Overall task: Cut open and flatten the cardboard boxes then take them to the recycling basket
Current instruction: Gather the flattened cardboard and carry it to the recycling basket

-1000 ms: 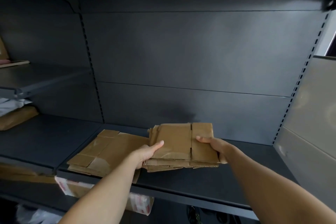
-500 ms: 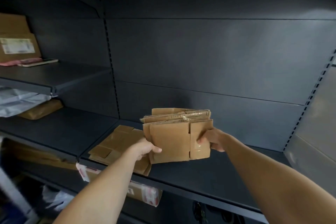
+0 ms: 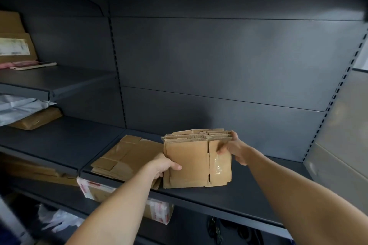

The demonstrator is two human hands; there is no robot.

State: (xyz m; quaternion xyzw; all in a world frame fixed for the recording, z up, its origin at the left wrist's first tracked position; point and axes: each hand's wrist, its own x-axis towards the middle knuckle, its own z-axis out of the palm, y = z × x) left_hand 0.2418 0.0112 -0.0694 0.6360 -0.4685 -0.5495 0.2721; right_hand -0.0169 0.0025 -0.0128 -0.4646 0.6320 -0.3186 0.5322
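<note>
The cardboard stack (image 3: 187,165) I hold is matt brown corrugated board, its top edges rough and fluted. A glossy clear tape strip (image 3: 218,165) shines on its 3 o'clock side. The flattened cardboard (image 3: 127,157) at 9 o'clock looks equally dull. The shelf (image 3: 249,191) beneath is smooth, matt dark metal.

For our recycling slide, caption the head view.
Left hand and right hand hold a stack of flattened boxes on edge on a dark shelf.

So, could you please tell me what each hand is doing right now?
Left hand: grips the flattened cardboard stack.
Right hand: grips the same stack.
</note>
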